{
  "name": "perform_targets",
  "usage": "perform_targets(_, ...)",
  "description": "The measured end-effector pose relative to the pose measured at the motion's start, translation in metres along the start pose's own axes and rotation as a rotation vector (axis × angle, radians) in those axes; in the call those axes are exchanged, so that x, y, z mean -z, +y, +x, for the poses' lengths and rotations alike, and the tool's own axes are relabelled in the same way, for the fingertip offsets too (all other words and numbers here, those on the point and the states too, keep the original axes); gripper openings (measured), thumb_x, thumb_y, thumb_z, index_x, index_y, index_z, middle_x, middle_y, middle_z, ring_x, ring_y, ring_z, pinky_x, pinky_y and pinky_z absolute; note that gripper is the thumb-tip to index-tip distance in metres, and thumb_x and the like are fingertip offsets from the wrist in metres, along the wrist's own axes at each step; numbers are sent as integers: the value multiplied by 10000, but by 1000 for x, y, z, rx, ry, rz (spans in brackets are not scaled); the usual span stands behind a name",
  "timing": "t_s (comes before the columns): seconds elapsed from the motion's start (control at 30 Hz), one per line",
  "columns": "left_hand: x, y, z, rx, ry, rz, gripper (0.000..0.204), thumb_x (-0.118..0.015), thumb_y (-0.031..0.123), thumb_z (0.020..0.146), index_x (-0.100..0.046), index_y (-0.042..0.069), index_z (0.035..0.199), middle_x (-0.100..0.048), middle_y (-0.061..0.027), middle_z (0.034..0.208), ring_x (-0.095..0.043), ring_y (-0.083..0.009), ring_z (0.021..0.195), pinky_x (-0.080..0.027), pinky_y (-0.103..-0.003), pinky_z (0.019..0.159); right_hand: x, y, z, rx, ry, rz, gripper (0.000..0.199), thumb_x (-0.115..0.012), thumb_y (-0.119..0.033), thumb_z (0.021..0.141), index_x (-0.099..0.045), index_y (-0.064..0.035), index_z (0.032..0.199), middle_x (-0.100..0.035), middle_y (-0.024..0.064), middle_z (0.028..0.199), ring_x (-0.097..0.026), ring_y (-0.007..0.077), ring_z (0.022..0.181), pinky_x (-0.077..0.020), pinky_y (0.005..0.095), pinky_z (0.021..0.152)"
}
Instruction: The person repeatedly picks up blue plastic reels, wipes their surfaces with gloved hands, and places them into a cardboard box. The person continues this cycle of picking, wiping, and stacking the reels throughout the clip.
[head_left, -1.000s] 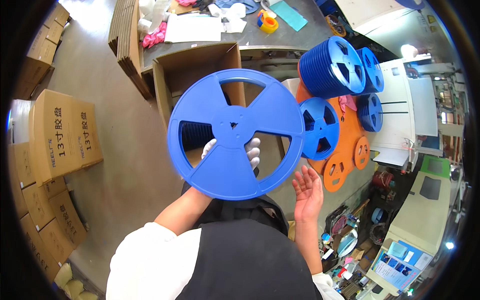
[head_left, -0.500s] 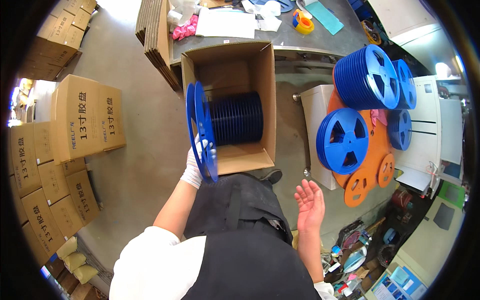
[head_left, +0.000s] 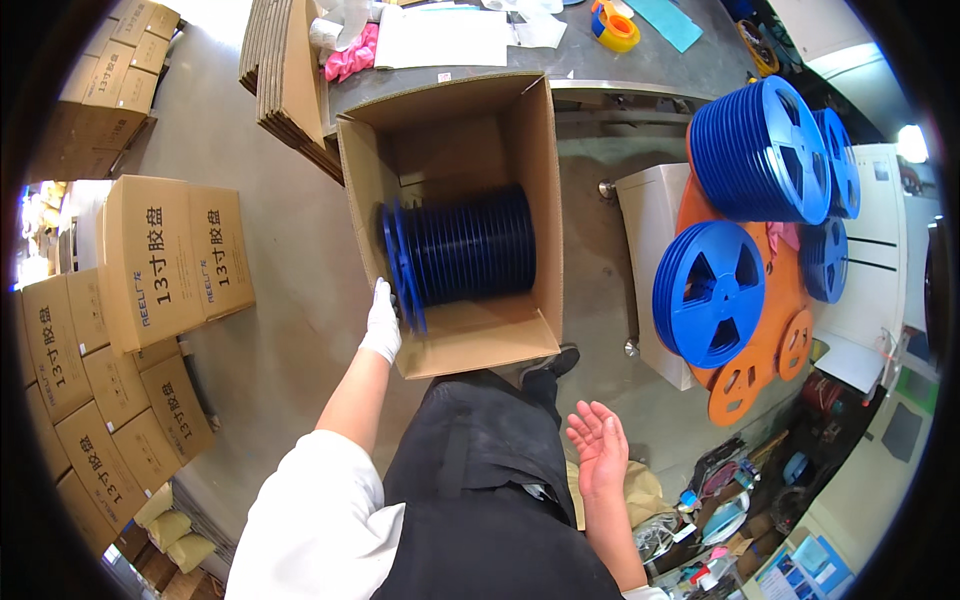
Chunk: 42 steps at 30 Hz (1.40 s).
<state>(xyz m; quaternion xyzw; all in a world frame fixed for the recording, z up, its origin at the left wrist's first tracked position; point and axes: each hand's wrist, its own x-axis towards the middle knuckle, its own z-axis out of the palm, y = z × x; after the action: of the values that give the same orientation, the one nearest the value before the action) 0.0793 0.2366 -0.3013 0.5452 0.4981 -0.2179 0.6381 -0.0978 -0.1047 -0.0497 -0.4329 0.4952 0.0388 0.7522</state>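
Observation:
An open cardboard box (head_left: 553, 240) stands in front of me with a row of dark blue reels (head_left: 470, 245) on edge inside. At the left end of the row, the brighter blue reels (head_left: 401, 262) now sit inside the box's left wall. My left hand (head_left: 382, 325), in a white glove, is at that wall, close to the lower rim of the end reels. Its fingers look stretched out, and some are hidden. Bare and palm up, my right hand (head_left: 599, 448) hangs open over the floor, holding nothing.
Stacks of blue reels (head_left: 708, 294) stand on an orange surface (head_left: 780, 335) at the right. A grey worktable (head_left: 680, 70) with tape (head_left: 614, 28) and paper lies beyond the box. Folded cardboard (head_left: 290, 95) leans there; packed cartons (head_left: 150, 260) stand at the left.
The blue reel my left hand held has gone down into the box, at the row's left end. My left hand has let go; the right hand has dropped lower and stayed open.

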Motion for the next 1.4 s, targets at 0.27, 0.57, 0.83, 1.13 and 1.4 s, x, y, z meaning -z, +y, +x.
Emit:
perform_targets(0.27,57,-59,-42,-72,-107,169,737,-524,541,981,-355,62,1515,-413,-173,1521,-388,-302,1398,-283,-404,1168,11,-6,28,-98,-75,-98,380,-508,-301,1042,-544,-12,1287,-646,168,1252,-670,239,1035,-548,356,870)
perform_targets(0.57,76,-75,-74,64,-132,490,521,-565,487,969,-568,113,1332,-646,-92,1097,-582,-207,937,-474,-361,831,106,-25,143,236,317,-613,715,-721,-203,888,-356,-18,1476,-418,238,1504,-426,335,1390,-342,426,1146)
perform_targets(0.83,34,-87,-128,193,35,508,387,-580,480,956,-640,161,1167,-659,-4,862,-554,-130,688,-458,-300,657,195,-102,230,468,480,-1689,1230,-926,-268,608,-176,-24,1552,-188,209,1610,-234,394,1474,-270,466,1194)
perform_targets(1.13,-43,-104,-172,102,-71,567,502,-573,509,962,-595,178,1339,-690,-68,1103,-643,-202,910,-489,-336,816,256,-169,222,786,-181,-1762,1050,-912,-224,601,-342,-8,1456,-450,184,1399,-451,369,1289,-361,451,1103)
perform_targets(1.4,-96,-97,-207,36,-134,569,520,-546,478,988,-560,142,1386,-653,-115,1203,-627,-230,1049,-474,-373,962,249,-152,280,432,-262,-2154,455,-776,-245,719,-668,-31,1105,-668,117,1110,-586,268,1153,-387,373,1051)
